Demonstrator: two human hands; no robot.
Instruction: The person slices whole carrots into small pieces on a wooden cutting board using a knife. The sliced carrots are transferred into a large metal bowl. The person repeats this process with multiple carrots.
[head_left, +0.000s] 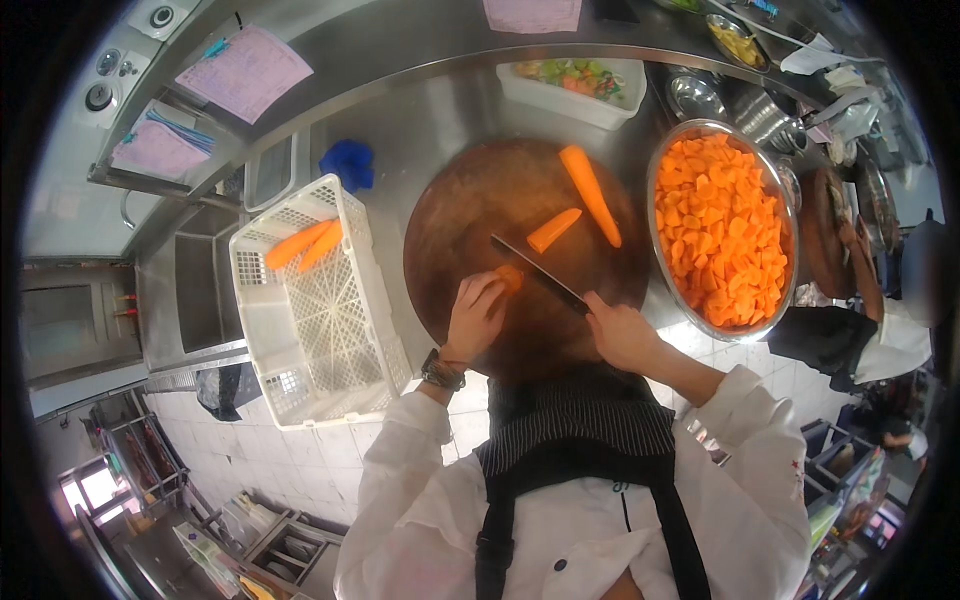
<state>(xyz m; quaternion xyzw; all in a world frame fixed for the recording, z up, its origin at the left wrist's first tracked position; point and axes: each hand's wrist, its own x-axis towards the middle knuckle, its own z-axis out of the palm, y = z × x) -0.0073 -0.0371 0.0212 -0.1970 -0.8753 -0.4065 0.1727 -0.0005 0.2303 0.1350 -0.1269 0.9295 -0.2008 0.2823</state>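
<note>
My left hand (478, 315) grips a short carrot piece (509, 280) on the round wooden chopping board (465, 195). In my right hand (616, 326) is the handle of a kitchen knife (538, 271); its blade points up and left, just right of the held piece. Beyond the blade lies a cut carrot length (554, 230), and to its right a long peeled carrot (590, 195). An oval metal tray (655, 247), heaped with cut carrot pieces (720, 225), stands right of the board.
Left of the board, a white plastic basket (365, 300) holds peeled carrots (298, 245). A blue cloth or bag (348, 164) lies behind it. A white tub (570, 109) of mixed vegetables stands beyond the board. At the far right, another person (866, 330) works at a second round board (823, 232).
</note>
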